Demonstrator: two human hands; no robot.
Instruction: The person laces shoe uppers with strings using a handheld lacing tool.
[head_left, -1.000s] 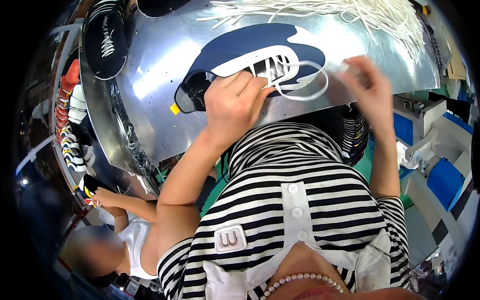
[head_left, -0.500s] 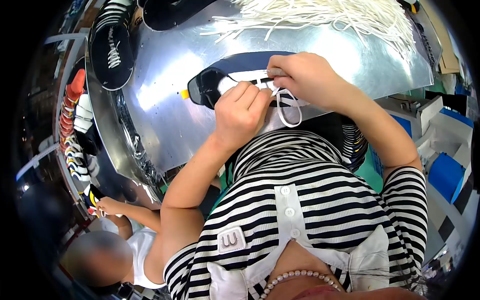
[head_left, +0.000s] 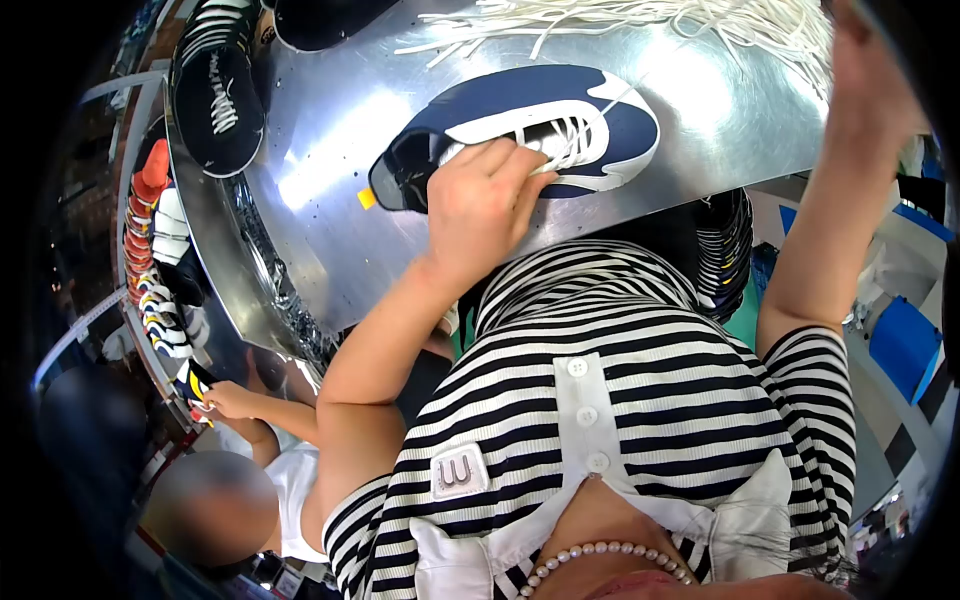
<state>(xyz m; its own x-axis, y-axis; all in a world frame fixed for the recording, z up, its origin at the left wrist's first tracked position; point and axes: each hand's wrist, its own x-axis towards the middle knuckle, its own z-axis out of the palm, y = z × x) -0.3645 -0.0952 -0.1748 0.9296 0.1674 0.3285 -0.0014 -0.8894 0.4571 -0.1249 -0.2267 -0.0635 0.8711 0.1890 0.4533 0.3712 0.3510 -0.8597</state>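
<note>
Lying on the table (head_left: 335,250), the shoe (head_left: 500,95) looks light and pliable, best held at the opening's edge; its lace (head_left: 575,143), limp. The left hand (head_left: 480,200) curls its fingers closed, pinching the lace there; the right hand (head_left: 875,85) is raised well apart, its fingers too blurred to tell.

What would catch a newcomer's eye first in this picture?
Probably the navy-and-white lace-up shoe on the shiny metal tabletop, at the upper middle, with the person's bare left hand closed at its white laces. Next, the heap of loose white cords beyond it, along the top. Below, the black-and-white striped shirt fills the lower middle.
</note>
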